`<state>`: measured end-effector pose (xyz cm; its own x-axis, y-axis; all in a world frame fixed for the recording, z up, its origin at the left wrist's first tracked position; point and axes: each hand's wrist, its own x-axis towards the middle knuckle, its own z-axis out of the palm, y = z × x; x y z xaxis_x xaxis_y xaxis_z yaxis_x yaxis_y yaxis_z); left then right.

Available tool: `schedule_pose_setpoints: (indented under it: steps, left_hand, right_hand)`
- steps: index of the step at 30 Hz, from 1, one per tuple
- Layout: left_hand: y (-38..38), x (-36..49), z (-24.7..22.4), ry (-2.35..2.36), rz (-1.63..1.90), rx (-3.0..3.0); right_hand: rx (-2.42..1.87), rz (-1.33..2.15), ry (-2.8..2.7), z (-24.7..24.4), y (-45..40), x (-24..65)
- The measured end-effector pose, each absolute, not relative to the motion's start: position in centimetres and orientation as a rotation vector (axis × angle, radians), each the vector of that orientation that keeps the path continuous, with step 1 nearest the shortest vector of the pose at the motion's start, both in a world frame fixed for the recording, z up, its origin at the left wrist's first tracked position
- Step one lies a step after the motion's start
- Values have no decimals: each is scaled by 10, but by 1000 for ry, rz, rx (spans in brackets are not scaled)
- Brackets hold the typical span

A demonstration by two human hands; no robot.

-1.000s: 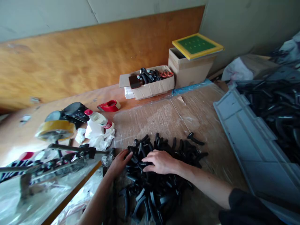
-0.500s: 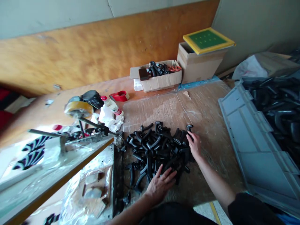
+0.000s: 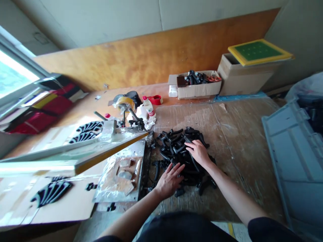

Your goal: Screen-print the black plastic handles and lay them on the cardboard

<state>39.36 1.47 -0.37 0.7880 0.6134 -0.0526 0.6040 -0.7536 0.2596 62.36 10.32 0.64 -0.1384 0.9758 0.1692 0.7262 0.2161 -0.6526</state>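
A heap of black curved parts [image 3: 176, 148] lies on the brown bench top, in front of me. My left hand [image 3: 169, 179] rests with its fingers spread on the near left side of the heap. Farther up, over the heap's right half, is my right hand [image 3: 198, 152], its fingers apart and touching the parts. Neither hand is closed round a part. Some parts under both palms are hidden.
Left of the heap stands a framed screen [image 3: 111, 151] above a plate with a plastic-wrapped block [image 3: 128, 173]. Behind are a bottle [image 3: 148, 106], red tape dispenser [image 3: 155, 99] and carton of parts [image 3: 199, 90]. A grey crate [image 3: 290, 161] stands at the right.
The view has swung left, showing the window and red boxes. My right hand has moved from the heap's right edge inward over the parts, nearer my left hand.
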Motion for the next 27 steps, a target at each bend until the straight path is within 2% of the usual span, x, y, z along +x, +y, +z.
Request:
schedule_pose_setpoints:
  steps: [8, 14, 19, 22, 27]
  left_hand:
    - [-9, 337, 24, 1113, 498, 2512]
    - [-23, 221, 42, 1233, 791, 2301]
    - [-24, 100, 41, 1284, 820, 2202]
    - [-19, 41, 36, 1369, 792, 2139]
    - [-5, -20, 30, 1462, 845, 2042]
  right_hand:
    - [-1448, 302, -1962, 39, 79, 568]
    - [-1327, 622, -1832, 28, 51, 418]
    - [-1283, 742, -1951, 3, 45, 286]
    - [-1331, 602, -2178, -7, 47, 249]
    - [-1421, 278, -2382, -4, 44, 241]
